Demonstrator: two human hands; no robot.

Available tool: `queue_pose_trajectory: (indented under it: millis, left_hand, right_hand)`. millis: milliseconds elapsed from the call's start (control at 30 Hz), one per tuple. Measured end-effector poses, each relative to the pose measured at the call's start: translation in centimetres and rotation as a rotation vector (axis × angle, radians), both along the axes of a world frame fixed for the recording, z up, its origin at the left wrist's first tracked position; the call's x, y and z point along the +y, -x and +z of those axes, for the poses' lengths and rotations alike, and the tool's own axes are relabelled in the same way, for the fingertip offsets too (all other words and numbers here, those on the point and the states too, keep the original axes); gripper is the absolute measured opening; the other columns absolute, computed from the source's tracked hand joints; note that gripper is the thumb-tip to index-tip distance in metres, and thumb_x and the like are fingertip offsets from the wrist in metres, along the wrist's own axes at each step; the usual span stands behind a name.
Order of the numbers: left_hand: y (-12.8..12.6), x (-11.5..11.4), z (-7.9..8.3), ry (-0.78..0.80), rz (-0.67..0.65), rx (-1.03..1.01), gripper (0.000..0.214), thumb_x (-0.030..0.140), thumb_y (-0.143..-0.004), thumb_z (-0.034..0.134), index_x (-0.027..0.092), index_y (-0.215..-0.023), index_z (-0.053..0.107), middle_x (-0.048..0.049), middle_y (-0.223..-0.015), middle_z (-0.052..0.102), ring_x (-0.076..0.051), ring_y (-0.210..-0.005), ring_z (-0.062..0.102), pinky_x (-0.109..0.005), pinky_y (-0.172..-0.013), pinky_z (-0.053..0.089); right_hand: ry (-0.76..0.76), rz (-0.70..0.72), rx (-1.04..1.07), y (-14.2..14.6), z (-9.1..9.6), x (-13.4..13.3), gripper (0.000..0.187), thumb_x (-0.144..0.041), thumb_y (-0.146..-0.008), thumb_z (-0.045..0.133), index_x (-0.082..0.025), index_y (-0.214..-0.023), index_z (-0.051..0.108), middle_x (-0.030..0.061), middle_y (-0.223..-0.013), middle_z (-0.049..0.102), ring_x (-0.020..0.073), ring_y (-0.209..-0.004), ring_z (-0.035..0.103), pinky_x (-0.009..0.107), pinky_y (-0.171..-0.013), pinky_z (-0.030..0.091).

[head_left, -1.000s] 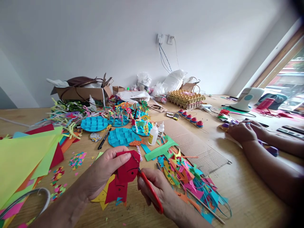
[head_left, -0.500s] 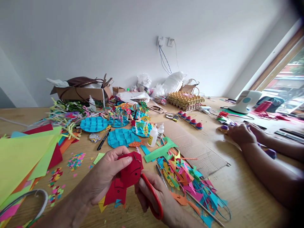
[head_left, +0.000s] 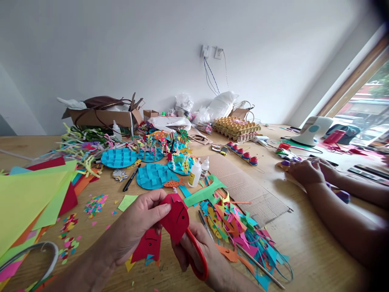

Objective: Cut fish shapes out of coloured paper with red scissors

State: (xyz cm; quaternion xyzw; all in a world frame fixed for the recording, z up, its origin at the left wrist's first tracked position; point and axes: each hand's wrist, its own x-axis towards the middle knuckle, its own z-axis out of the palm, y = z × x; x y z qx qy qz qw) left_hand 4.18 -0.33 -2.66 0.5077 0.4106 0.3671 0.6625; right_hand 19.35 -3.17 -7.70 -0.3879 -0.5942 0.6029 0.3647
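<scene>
Between the thumb and fingers of my left hand (head_left: 141, 221) is a piece of red paper (head_left: 175, 217) with a curved line and a dot drawn on it. My right hand (head_left: 202, 247) grips red-handled scissors (head_left: 202, 263), whose blades are hidden behind the paper. Below my left hand lies a second red paper piece (head_left: 148, 246) with a similar line and dot, beside yellow and blue scraps. Just beyond the held paper are an orange spotted paper fish (head_left: 172, 183) and a blue paper-covered disc (head_left: 154, 176).
Coloured paper scraps (head_left: 240, 229) pile up on the right, beside a cardboard sheet (head_left: 243, 188). Glue bottles (head_left: 194, 174) stand ahead. Paper sheets (head_left: 27, 202) and a black marker (head_left: 131, 178) lie left. Another person's hands (head_left: 306, 172) work at the right.
My left hand has turned the red paper and shifted it slightly right and up, showing more of the red piece beneath. The scissors stay in my right hand.
</scene>
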Motion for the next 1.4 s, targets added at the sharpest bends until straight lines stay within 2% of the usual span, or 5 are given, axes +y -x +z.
queue_pose_trajectory:
  millis: [167, 667, 1033, 1400]
  left_hand:
    - [-0.1, -0.1, 0.3, -0.035, 0.018, 0.027, 0.016, 0.033, -0.076, 0.058, 0.018, -0.070, 0.058, 0.0033, -0.063, 0.058, -0.010, -0.057, 0.046, -0.021, -0.054, 0.035]
    - [-0.4, -0.2, 0.3, -0.031, 0.031, 0.023, 0.016, 0.034, -0.075, 0.058, 0.019, -0.070, 0.058, 0.0035, -0.062, 0.057, -0.011, -0.055, 0.045, -0.022, -0.054, 0.035]
    - [-0.3, -0.2, 0.3, 0.000, 0.044, 0.020, 0.017, 0.035, -0.075, 0.059, 0.019, -0.071, 0.058, 0.0034, -0.063, 0.057, -0.011, -0.056, 0.045, -0.021, -0.053, 0.034]
    - [0.0, -0.2, 0.0, 0.016, -0.008, 0.030, 0.020, 0.038, -0.074, 0.061, 0.019, -0.071, 0.058, 0.0045, -0.059, 0.054, -0.010, -0.051, 0.043, -0.020, -0.050, 0.032]
  right_hand:
    - [0.006, 0.014, 0.078, -0.1, -0.7, 0.1, 0.056, -0.067, -0.078, 0.042, -0.014, -0.067, 0.055, -0.0069, -0.043, 0.039, 0.0047, -0.035, 0.032, 0.015, -0.035, 0.025]
    - [0.040, -0.030, 0.046, 0.4, 0.7, -0.2, 0.053, -0.066, -0.075, 0.048, -0.014, -0.063, 0.054, -0.0072, -0.045, 0.035, 0.0039, -0.035, 0.031, 0.014, -0.033, 0.026]
    - [-0.035, -0.004, 0.106, 0.2, 0.3, -0.3, 0.056, -0.068, -0.077, 0.044, -0.014, -0.067, 0.056, -0.0068, -0.048, 0.034, 0.0034, -0.037, 0.029, 0.013, -0.034, 0.027]
    - [-0.076, -0.001, 0.023, 0.1, 0.0, -0.2, 0.054, -0.064, -0.081, 0.042, -0.014, -0.074, 0.060, -0.0059, -0.049, 0.037, 0.0053, -0.040, 0.031, 0.015, -0.038, 0.029]
